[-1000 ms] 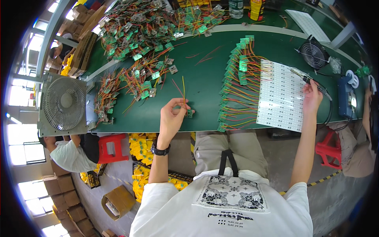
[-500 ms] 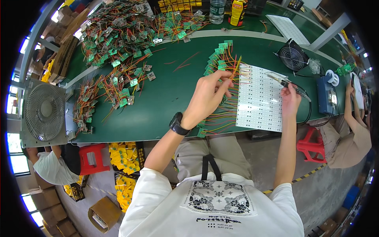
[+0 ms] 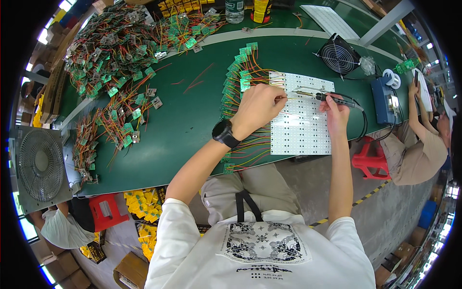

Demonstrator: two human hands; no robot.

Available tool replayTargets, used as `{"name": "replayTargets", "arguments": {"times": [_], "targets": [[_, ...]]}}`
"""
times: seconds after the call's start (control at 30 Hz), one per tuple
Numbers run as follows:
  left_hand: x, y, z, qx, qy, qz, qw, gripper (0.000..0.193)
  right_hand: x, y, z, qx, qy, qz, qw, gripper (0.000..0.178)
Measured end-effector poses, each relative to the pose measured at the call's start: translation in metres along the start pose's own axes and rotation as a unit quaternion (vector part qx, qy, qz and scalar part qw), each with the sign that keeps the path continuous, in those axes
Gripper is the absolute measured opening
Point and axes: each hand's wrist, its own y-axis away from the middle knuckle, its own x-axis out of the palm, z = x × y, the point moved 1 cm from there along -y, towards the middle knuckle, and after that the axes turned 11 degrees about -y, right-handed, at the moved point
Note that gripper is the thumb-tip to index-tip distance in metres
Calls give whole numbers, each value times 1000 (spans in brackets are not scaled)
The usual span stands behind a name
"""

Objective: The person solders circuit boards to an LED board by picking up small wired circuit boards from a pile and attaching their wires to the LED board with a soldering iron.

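Gripped in my R hand [image 3: 337,115] is a soldering iron [image 3: 329,98], fingers closed round its dark handle, tip pointing L over the upper part of the white panel [image 3: 303,135]; from this far off I can't tell if it touches. My L hand [image 3: 260,107] is closed too, thumb & fingertip pinched on what looks like a thin wire [image 3: 291,99], just below the iron's tip; most of the grip is hidden. Black watch [image 3: 224,132] on L wrist.

Panel lies flat on the green table [image 3: 178,144] nr the front edge, rows of dark dots all over. Along its L side: a column of small green boards [image 3: 245,75] w/ red & yellow wires running R toward it; my L hand & forearm cover the mid stretch.

Farther L, a smaller pile of wired boards [image 3: 127,127], w/ a big heap [image 3: 106,48] behind. Beyond the panel's upper R corner, a black fan [image 3: 337,57]; R of my R hand, a blue box [image 3: 382,103] w/ a white spool [image 3: 391,78] at its top. Clear bottle [image 3: 234,10] & yellow container [image 3: 261,10] stand side by side at the back. Far R, a co-worker [image 3: 418,154] sits nr a red stool [image 3: 370,159].
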Motion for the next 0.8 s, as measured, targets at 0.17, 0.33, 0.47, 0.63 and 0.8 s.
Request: {"name": "replayTargets", "arguments": {"times": [0.17,0.33,0.47,0.63,0.8], "targets": [[20,8,7,32,-96,-54,993,10,1,2,0,3,40,4,999,18],[22,9,8,28,-142,-82,986,8,3,3,2,4,53,9,999,18],[18,12,9,-5,-119,-78,990,8,4,3,1,3,54,16,998,18],[19,12,9,-7,-108,-78,991,7,5,4,1,3,84,24,996,21],[19,12,9,-3,-109,-80,991,8,6,5,2,1,101,37,994,21]]}}
